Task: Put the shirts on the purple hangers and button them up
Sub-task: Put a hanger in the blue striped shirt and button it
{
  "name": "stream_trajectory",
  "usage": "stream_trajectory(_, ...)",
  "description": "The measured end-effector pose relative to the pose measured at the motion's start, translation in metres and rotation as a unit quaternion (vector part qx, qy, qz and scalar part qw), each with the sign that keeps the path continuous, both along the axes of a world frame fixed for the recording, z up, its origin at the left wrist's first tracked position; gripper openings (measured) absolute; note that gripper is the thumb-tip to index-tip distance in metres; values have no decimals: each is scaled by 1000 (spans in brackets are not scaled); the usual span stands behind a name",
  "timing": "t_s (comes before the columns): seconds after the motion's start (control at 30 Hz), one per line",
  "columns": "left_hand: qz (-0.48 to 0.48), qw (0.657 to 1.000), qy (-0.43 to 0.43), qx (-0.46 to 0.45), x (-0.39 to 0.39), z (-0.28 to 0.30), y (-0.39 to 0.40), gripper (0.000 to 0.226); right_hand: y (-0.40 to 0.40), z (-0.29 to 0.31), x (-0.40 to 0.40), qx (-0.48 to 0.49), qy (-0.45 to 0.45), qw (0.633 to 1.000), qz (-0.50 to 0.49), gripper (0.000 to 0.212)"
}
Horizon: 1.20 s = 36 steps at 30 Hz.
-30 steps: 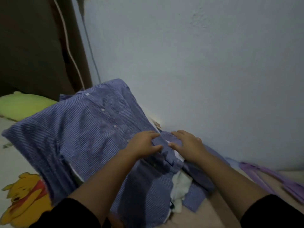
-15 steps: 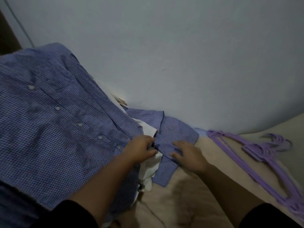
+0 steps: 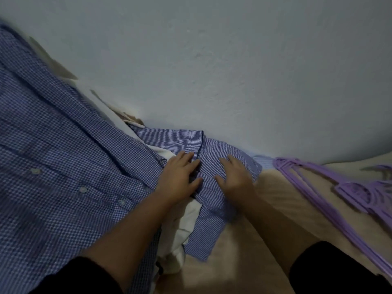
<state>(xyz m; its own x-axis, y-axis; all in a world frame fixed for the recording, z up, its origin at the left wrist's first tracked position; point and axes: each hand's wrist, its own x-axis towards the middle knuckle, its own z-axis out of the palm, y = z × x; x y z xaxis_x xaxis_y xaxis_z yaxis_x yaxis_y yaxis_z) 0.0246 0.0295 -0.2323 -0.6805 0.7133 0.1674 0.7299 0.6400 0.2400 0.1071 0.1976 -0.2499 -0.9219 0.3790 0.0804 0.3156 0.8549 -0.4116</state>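
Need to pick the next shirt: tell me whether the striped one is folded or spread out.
Folded. The striped shirt lies as a compact bundle by the wall, collar on top, both hands, left and right, flat on it.

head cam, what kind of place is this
Probably a bedroom: shirts piled on a beige bedsheet against a plain wall, with a checked shirt, a striped shirt and purple hangers.

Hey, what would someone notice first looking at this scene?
A big blue checked shirt fills the left side, its white buttons done up. Mid-frame, the left hand and right hand rest on a striped shirt. Purple hangers lie at the right.
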Motion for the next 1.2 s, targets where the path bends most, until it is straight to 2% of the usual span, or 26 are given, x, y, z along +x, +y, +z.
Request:
stream_trajectory(0.07, 14, 1000, 11, 9, -4, -6, 8, 62, 2, -6, -5, 9, 7, 999, -30, 63)
stream_trajectory(0.17, 29, 1000, 3, 3, -3, -12, 16, 59, 8, -13, -7, 91, -4, 995, -39, 41)
stream_trajectory(0.27, 29, 1000, 10, 6, 4, -17, 20, 56, 10, -16, 0, 99, 114, 987, -49, 20)
stream_trajectory(0.33, 23, 1000, 14, 3, 10, -17, 23, 55, 13, -18, 13, 120, 144, 981, -52, 23)
stream_trajectory(0.5, -3, 1000, 11, -28, 40, -6, 31, 62, 19, -12, 64, 157, 147, 974, -65, 25)
stream_trajectory(0.67, -83, 996, -19, -24, 89, 0, 45, 56, 26, 4, 132, 174, 102, 974, -105, 10)
stream_trajectory(0.77, -121, 991, -43, -36, 125, -3, 56, 58, 39, 9, 176, 121, 36, 981, -146, 7)
stream_trajectory(0.87, -155, 984, -76, -36, 163, -2, 70, 63, 54, 14, 217, 129, -18, 974, -184, 18)
stream_trajectory(1.03, -211, 968, -133, -5, 205, 1, 86, 71, 75, 20, 267, 77, -11, 962, -262, 15)
stream_trajectory(1.2, -175, 982, -74, 6, 190, 6, 71, 74, 76, 19, 264, 76, -16, 972, -221, 19)
